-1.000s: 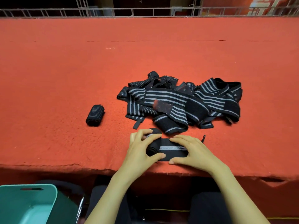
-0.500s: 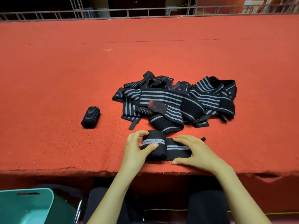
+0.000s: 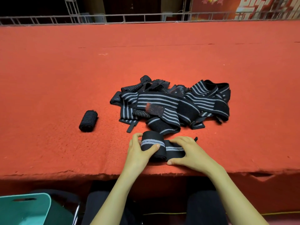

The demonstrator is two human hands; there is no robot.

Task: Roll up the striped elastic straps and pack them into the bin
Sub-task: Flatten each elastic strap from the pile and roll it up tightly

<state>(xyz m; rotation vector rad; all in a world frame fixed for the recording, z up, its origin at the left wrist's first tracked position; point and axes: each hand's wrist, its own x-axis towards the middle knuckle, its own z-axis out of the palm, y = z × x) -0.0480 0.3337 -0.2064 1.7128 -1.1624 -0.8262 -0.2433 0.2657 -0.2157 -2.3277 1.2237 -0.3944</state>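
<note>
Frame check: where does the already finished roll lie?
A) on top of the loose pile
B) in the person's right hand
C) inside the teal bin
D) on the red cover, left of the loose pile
D: the finished roll lies alone on the red cover, left of the loose pile; the left hand grips a different, half-rolled strap.

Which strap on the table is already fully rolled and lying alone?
The rolled strap left of the loose pile, touched by nothing; the left hand grips the half-rolled strap and the right hand rests on it.
</note>
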